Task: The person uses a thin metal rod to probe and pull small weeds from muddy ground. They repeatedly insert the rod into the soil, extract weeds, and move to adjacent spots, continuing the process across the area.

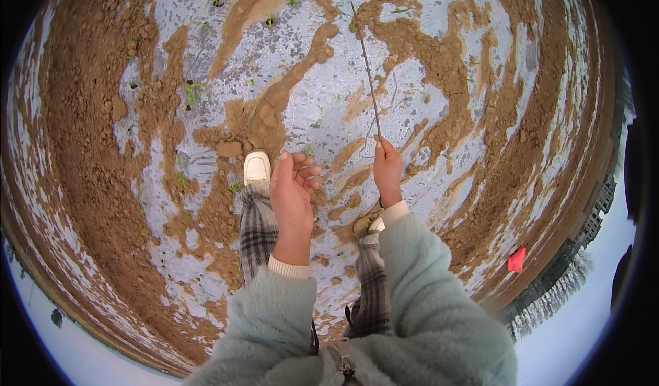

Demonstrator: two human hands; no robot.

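Observation:
My right hand (387, 167) grips the near end of a thin dark rod (370, 82), which points away from me over the plastic-covered ground. The rod's far end is near a small green plant (352, 27). My left hand (296, 182) is held palm up with its fingers loosely curled and apart, and nothing shows in it. Beneath both hands lies pale plastic film (319, 108), wet-looking and partly covered with brown soil (267, 113). Green seedlings (193, 92) poke up through holes in the film at the left.
My white shoes (257, 167) stand on the soil and film, the right one mostly hidden by my sleeve. Soil clods (229, 148) lie ahead of the left shoe. A red object (516, 260) lies far right. Buildings (597, 213) and trees (553, 293) line the field's edge.

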